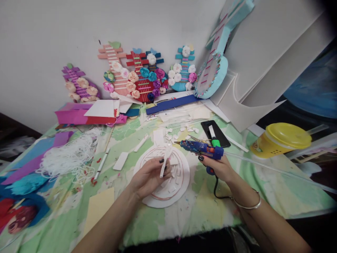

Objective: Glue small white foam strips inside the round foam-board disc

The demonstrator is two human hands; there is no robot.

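My left hand point(150, 177) pinches a small white strip point(164, 165) between thumb and fingers, held over a round white disc point(184, 165). Circles are drawn on the disc, and several small white pieces lie on it. In my right hand point(218, 165) is a blue hot glue gun point(202, 149), its tip pointing left toward the strip without touching it. A clear glue stick point(263, 167) trails from its back, and a black cord hangs below the grip. More white scraps point(181, 131) are scattered just beyond the disc.
A black phone point(223, 138) lies behind the glue gun. At the right stands a yellow lidded tub point(284, 140). White string point(71, 154) is heaped at the left, beside a marker point(102, 164). Decorated guitar shapes point(142, 77) lean against the wall, with a larger light-blue one point(217, 77).
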